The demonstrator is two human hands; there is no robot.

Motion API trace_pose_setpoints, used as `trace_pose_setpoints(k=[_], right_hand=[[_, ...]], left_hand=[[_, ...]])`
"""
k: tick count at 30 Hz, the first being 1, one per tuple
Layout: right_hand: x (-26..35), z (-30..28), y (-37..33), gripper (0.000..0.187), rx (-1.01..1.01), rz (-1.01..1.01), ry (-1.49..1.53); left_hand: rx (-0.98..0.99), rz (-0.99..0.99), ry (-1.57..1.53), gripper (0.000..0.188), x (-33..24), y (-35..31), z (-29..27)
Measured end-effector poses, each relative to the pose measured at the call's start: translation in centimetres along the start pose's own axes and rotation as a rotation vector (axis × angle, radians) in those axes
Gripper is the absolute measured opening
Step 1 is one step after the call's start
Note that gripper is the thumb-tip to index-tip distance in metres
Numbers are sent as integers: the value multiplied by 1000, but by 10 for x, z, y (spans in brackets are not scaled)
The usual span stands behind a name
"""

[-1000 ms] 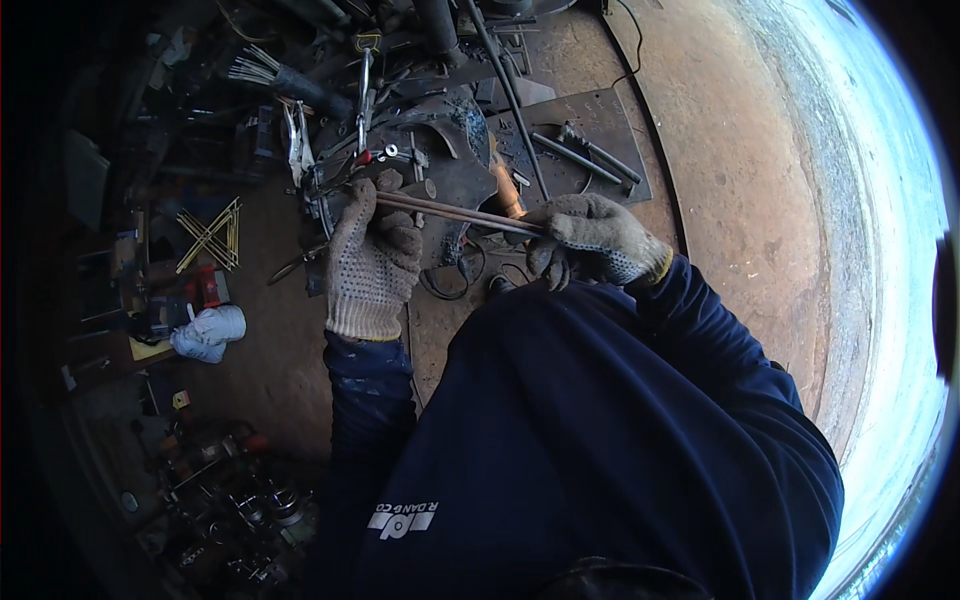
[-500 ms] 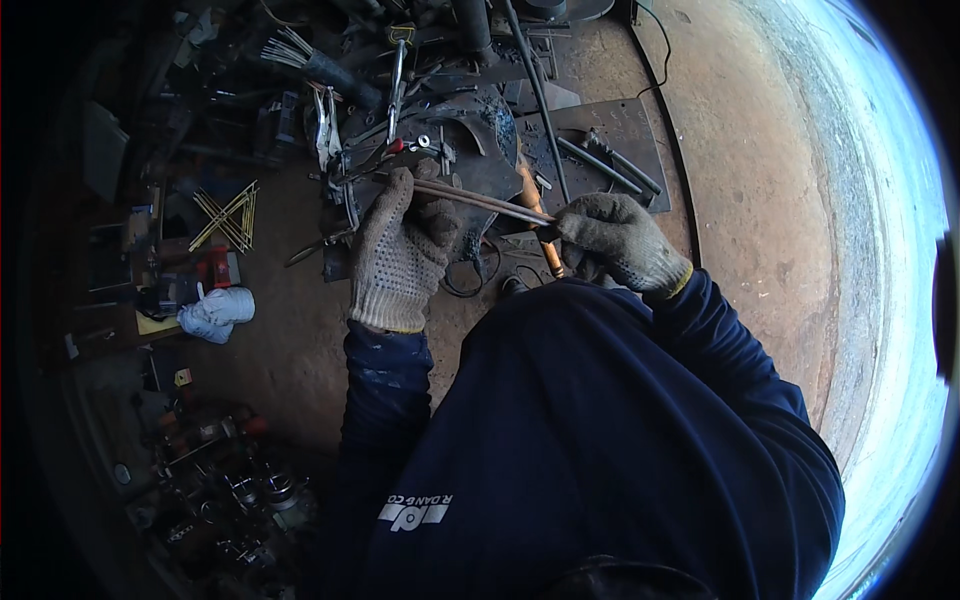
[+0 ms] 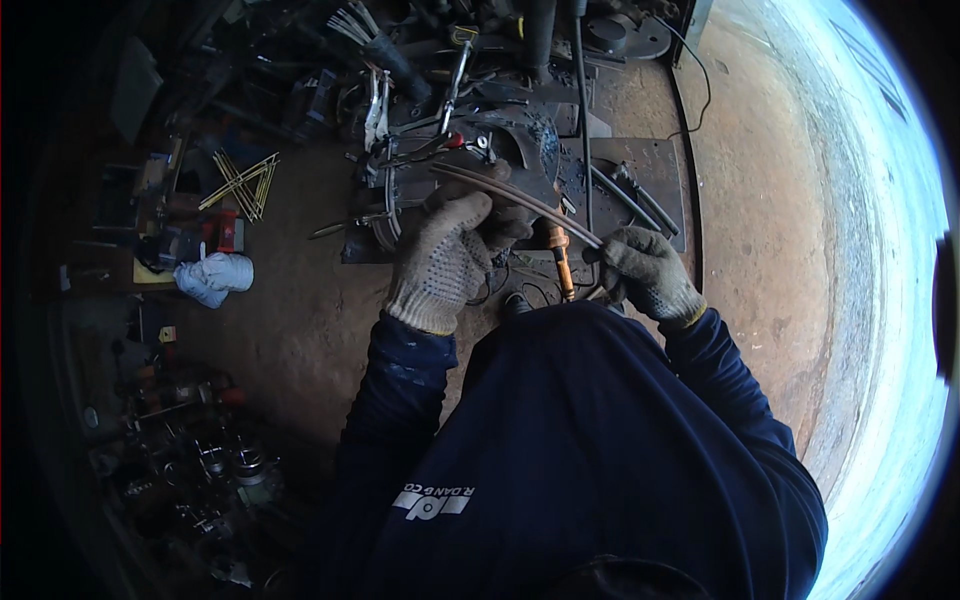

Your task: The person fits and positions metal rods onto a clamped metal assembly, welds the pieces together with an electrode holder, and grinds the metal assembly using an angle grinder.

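A few thin brown-grey welding rods slant across in front of me, their right ends lower than their left. My left hand, in a dotted knit work glove, has its thumb and fingers closed around them towards the left end. At the other end, my right hand, gloved too, pinches the tips between thumb and fingers. Just beyond the right hand, an orange-handled tool hangs at the edge of the metal work table.
Locking pliers, a long shiny tool and a tube of rods crowd the table's far left. Metal pipes lie to the right. Yellow rods and a pale cloth are at left. A cable runs at far right.
The view has shifted, so the table sits further right in it. The rods have tilted more steeply, their right ends dropping with my right hand. Both hands keep their hold.
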State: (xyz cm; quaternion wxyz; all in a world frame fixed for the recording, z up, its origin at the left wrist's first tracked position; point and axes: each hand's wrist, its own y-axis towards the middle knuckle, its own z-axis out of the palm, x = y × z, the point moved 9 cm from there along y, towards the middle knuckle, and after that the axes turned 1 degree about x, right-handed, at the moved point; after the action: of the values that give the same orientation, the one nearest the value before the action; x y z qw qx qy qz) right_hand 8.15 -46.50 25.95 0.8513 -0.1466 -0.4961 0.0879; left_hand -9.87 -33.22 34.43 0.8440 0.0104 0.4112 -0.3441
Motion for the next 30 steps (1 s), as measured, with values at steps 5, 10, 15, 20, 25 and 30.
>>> trace_pose_setpoints(k=[5,10,15,20,25,30], right_hand=[[-7,21,0,23,39,-67,-15],[-15,37,-6,24,55,-115,-18],[-15,43,-7,24,103,-151,-49],[-10,45,10,21,113,-136,-73],[-16,42,13,21,110,-57,-57],[-18,26,2,21,80,-25,-48]], left_hand=[[105,3,35,32,-19,-23,8],[75,-34,102,30,-27,-37,4],[90,-28,150,41,-24,-39,-4],[117,37,56,34,-29,-31,-8],[-31,25,53,38,-21,-26,-31],[-60,-16,7,37,6,-16,-36]])
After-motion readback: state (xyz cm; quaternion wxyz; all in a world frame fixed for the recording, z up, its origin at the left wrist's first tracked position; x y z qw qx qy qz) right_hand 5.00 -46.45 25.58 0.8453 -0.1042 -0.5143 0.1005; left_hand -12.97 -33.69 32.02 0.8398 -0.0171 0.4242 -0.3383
